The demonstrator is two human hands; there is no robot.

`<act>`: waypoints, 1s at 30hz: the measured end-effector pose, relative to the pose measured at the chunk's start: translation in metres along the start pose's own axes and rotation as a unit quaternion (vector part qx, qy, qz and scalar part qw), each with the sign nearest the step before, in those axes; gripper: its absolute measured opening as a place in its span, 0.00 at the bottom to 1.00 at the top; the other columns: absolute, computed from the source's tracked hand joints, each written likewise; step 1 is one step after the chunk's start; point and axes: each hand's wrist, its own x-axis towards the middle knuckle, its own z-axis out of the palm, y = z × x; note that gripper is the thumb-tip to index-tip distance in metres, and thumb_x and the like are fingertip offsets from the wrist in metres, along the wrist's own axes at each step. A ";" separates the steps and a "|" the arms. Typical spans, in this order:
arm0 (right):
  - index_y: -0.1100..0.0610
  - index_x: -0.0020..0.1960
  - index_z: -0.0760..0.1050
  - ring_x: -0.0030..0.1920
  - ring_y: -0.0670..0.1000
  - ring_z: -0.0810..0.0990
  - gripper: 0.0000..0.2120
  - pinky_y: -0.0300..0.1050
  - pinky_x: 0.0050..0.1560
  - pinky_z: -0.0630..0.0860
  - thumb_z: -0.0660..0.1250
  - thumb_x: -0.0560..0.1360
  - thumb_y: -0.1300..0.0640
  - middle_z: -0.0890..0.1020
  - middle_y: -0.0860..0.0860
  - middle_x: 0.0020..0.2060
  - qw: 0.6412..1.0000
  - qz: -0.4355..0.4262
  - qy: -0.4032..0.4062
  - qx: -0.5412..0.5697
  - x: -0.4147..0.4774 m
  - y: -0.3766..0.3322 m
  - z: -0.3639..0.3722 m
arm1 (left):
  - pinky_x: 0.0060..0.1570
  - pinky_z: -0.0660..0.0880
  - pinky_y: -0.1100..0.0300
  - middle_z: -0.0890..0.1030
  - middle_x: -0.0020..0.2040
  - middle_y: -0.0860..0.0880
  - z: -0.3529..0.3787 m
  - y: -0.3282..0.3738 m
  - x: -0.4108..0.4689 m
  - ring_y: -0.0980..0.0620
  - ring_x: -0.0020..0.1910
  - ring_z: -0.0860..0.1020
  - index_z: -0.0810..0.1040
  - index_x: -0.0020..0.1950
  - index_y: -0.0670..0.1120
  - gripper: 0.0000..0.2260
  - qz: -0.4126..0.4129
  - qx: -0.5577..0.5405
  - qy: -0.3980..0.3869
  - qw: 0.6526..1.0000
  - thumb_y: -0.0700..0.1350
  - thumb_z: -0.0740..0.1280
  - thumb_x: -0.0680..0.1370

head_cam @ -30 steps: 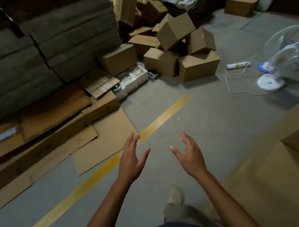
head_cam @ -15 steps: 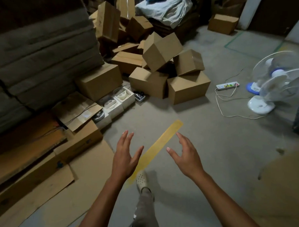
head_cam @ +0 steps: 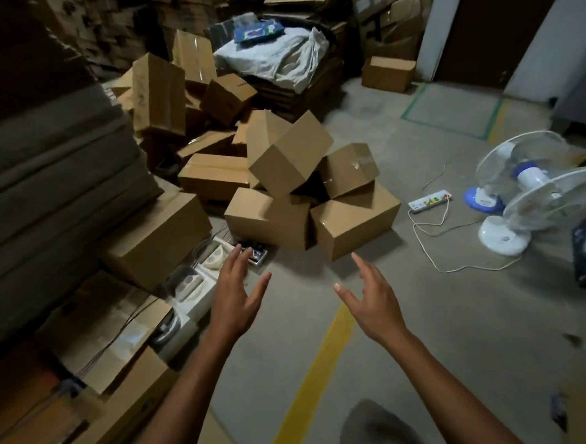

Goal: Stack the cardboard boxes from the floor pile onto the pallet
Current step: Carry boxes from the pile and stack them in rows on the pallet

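Observation:
A pile of brown cardboard boxes lies on the concrete floor ahead. A tilted box (head_cam: 290,153) sits on top, over a left box (head_cam: 268,219) and a right box (head_cam: 353,222), with another taped box (head_cam: 348,169) behind. My left hand (head_cam: 236,296) and my right hand (head_cam: 372,297) reach forward side by side, palms facing each other, fingers spread and holding nothing. Both hands are short of the pile, a little below the two front boxes. No pallet is in view.
A larger box (head_cam: 158,241) and white foam trays (head_cam: 200,279) lie at the left by stacked flat cardboard (head_cam: 55,185). Two white fans (head_cam: 525,191), a power strip (head_cam: 430,200) and its cord (head_cam: 430,249) lie at the right. A yellow line (head_cam: 312,382) runs along the floor.
I have walked toward the pile, so the boxes appear larger and nearer. Both hands stay raised and open, now close to the front boxes.

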 end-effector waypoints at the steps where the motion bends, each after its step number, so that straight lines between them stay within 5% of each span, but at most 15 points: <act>1: 0.50 0.79 0.61 0.72 0.53 0.70 0.36 0.55 0.68 0.72 0.69 0.77 0.42 0.70 0.52 0.74 1.000 0.002 0.003 0.002 0.022 0.000 0.004 | 0.72 0.66 0.45 0.63 0.80 0.47 0.003 -0.003 0.022 0.48 0.77 0.62 0.66 0.78 0.49 0.31 -0.003 -0.002 -0.001 1.000 0.63 0.62 0.79; 9: 0.50 0.80 0.59 0.74 0.51 0.68 0.35 0.53 0.70 0.71 0.69 0.78 0.45 0.67 0.50 0.76 1.000 0.003 0.003 0.018 0.219 0.016 0.031 | 0.66 0.63 0.67 0.65 0.78 0.48 0.056 -0.033 0.216 0.57 0.72 0.65 0.67 0.77 0.47 0.28 0.000 -0.011 -0.016 1.000 0.56 0.66 0.80; 18: 0.52 0.80 0.60 0.71 0.54 0.71 0.34 0.53 0.67 0.72 0.69 0.78 0.46 0.69 0.54 0.74 0.998 0.052 -0.031 0.015 0.450 0.022 0.036 | 0.70 0.68 0.43 0.61 0.80 0.48 0.094 -0.061 0.436 0.48 0.77 0.63 0.65 0.78 0.51 0.28 -0.044 0.021 -0.052 0.997 0.59 0.64 0.80; 30: 0.49 0.80 0.58 0.74 0.53 0.68 0.34 0.54 0.71 0.69 0.66 0.79 0.42 0.67 0.51 0.76 0.982 0.187 -0.035 -0.003 0.693 0.055 0.117 | 0.69 0.69 0.47 0.64 0.78 0.47 0.162 -0.161 0.706 0.47 0.75 0.66 0.66 0.78 0.49 0.32 -0.045 0.037 -0.132 0.989 0.64 0.59 0.78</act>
